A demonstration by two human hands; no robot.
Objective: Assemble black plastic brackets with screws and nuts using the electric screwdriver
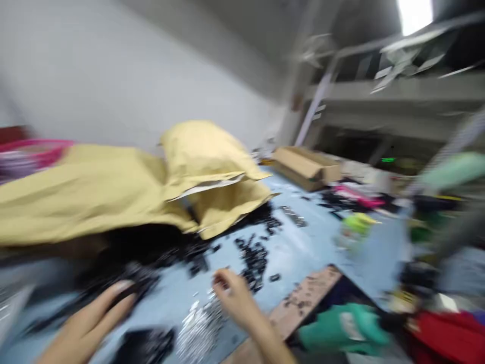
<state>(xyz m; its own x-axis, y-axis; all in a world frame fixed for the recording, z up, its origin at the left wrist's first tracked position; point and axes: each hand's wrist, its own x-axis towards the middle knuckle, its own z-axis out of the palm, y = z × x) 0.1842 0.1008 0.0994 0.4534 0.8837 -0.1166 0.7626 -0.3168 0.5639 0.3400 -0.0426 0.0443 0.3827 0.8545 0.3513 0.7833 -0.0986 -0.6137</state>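
Note:
The whole picture is smeared by motion. My left hand (89,323) lies at the lower left with its fingers stretched out over a heap of small black parts (159,253) on a pale blue table (303,242). My right hand (233,293) is at the bottom centre, fingers curled together near a patch of small shiny silver parts (199,326) and more scattered black parts (255,260). What the right fingers hold, if anything, is too blurred to make out.
A large yellow paper sack (125,182) lies on its side behind the black heap. A brown cardboard box (306,164) sits at the back. A wooden board (306,298), a green object (341,326), red cloth (447,328) and mixed clutter fill the right side.

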